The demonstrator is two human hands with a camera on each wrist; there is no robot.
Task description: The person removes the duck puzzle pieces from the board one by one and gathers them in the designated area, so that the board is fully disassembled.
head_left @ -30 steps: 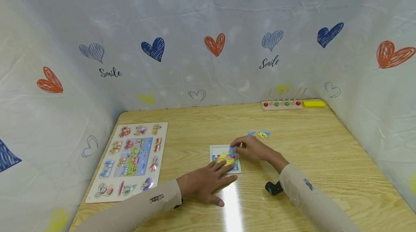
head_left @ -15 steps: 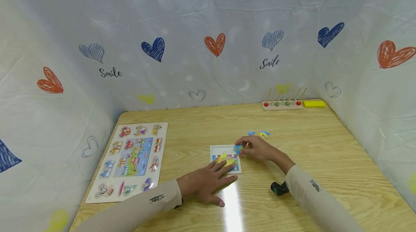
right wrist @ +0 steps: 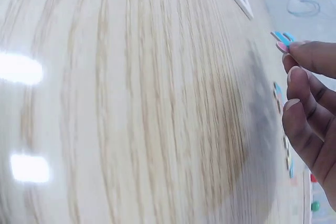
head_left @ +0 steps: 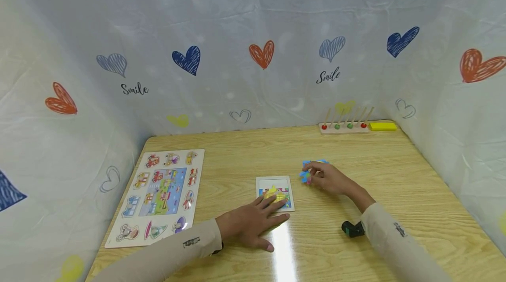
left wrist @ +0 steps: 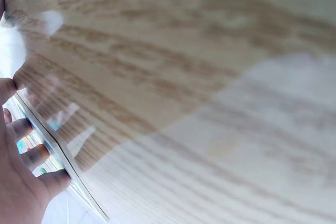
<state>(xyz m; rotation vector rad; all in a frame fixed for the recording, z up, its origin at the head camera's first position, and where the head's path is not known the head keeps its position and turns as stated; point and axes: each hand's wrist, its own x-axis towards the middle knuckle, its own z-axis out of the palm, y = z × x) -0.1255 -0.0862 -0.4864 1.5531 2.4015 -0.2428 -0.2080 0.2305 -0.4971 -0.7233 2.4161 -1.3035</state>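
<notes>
My left hand (head_left: 253,224) lies with spread, straight fingers on the lower part of a small white-framed jigsaw puzzle (head_left: 272,182). Its lower part is filled with colourful pieces, partly covered by the fingers; the upper part shows bare white. To the right of the frame, my right hand (head_left: 330,180) pinches a blue and pink puzzle piece (right wrist: 284,39) between thumb and index finger, off the table. Just behind that hand lie loose puzzle pieces (head_left: 323,160) on the table, partly hidden by it.
At the left lies a large white peg puzzle board (head_left: 199,159) with vehicle pictures. A wooden peg stand (head_left: 333,131) with red and green beads and a yellow block (head_left: 382,127) are at the back right. A curtain with printed hearts surrounds the wooden table (head_left: 395,176).
My right hand has carried the puzzle piece away from the white frame, to the right and slightly back toward the loose pieces. The left hand has stayed in place.
</notes>
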